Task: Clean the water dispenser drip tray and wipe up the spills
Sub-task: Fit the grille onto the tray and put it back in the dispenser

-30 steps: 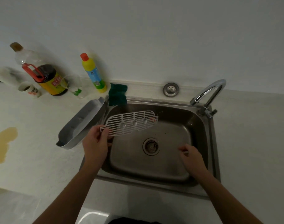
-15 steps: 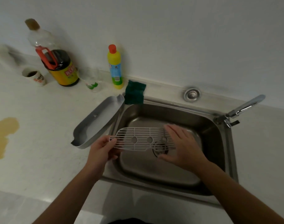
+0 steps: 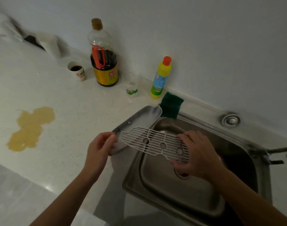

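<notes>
My right hand grips the right end of the white slotted drip tray grate, holding it over the left edge of the steel sink. My left hand hovers just left of the grate's free end, fingers loosely curled, holding nothing. The grey drip tray base lies on the counter beside the sink, partly under the grate. A yellowish-brown spill spreads on the white counter to the left. A green scouring sponge rests at the sink's back left corner.
Along the wall stand a yellow detergent bottle, a small clear glass, a large dark sauce bottle and a paper cup of dark liquid. The faucet juts out at the sink's right.
The grate has passed from my left hand to my right hand, and my left hand has let go. The view has swung left, showing more of the spill.
</notes>
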